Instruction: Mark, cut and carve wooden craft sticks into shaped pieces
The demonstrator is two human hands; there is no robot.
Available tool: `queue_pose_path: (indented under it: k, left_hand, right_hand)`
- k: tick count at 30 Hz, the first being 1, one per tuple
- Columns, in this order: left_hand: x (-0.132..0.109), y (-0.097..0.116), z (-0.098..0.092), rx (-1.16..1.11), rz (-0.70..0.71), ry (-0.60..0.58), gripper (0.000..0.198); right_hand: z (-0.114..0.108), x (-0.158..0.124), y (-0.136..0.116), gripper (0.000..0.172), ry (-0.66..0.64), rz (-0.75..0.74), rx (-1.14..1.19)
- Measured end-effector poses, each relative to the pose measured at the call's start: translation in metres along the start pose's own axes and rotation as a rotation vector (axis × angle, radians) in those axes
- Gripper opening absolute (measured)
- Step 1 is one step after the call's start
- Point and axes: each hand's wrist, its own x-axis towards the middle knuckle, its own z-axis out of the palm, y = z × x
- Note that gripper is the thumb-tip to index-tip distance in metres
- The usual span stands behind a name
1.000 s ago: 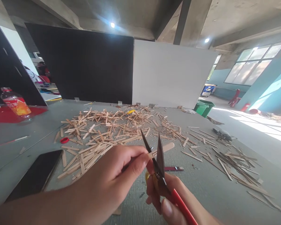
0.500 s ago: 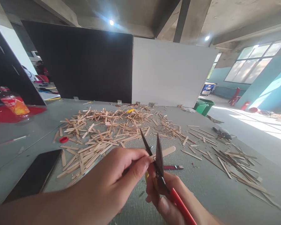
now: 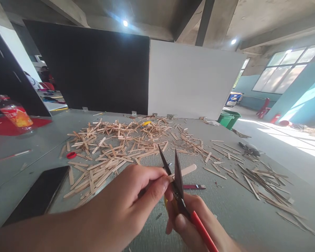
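Above the grey desk, the left hand pinched one end of a wooden stick whose long axis ran up-right between the parted blades of red-handled scissors, gripped just right by the right hand.

Single head-worn view, looking forward and slightly down, close over both hands at the bottom edge, across a table toward partition walls
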Motion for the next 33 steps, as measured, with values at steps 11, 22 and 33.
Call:
queue_pose_path:
  k: [11, 22, 33]
  left_hand:
    - [-0.001, -0.006, 0.002, 0.166, -0.057, 0.082, 0.040]
    - [-0.002, -0.008, 0.004, 0.211, -0.078, 0.109, 0.040]
    - [0.003, -0.005, 0.001, 0.171, 0.002, 0.078, 0.041]
  right_hand:
    - [0.005, 0.007, -0.013, 0.062, 0.017, 0.076, 0.035]
    - [0.002, 0.007, -0.018, 0.064, -0.003, 0.120, 0.015]
    - [-0.001, 0.013, -0.026, 0.068, -0.041, 0.142, 0.013]
